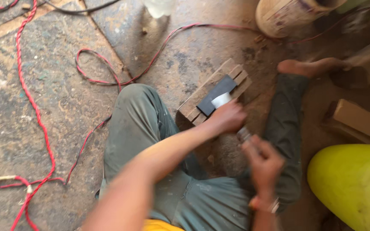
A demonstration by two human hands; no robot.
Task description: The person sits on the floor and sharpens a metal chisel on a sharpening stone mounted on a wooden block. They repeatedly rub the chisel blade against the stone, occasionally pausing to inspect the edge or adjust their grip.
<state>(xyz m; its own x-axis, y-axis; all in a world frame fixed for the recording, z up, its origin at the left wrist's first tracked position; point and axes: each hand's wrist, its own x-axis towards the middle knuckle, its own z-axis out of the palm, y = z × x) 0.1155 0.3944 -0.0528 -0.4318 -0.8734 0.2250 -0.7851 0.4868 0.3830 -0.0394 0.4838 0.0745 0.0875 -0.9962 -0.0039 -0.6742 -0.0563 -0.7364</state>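
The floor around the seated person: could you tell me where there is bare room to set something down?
The stone floor left of the bent knee is bare between the red cable loops. By the wooden block, both hands, the bare foot, timber offcuts, yellow container and bucket crowd the right side.

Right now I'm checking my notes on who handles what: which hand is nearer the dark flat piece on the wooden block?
Left. The left hand rests against the dark flat piece on the wooden block; the right hand is lower, nearer the body, apart from it.
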